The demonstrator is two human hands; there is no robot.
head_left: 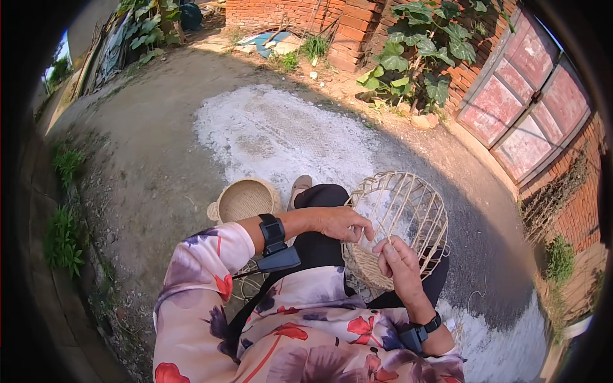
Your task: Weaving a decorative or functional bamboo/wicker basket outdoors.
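Note:
A half-woven basket (436,210) of pale cord or straw, with an open lattice wall and a denser woven base, rests tilted across my lap. My right hand (401,260) is closed at the basket's near side, thumb and forefinger pinching a thin pale strand. Just left of it, my left hand (341,223) reaches over the basket's left rim with its fingers curled inward. Whatever lies between those fingertips is too small to make out. Both wrists wear black straps with small devices.
On the ground at my left stands a finished round woven basket (248,201) with a side handle. Loose strands lie beside my left leg. White powder (281,131) covers part of the ground. Farther off are a brick wall (274,13), leafy plants (418,48) and a faded red metal gate (527,96).

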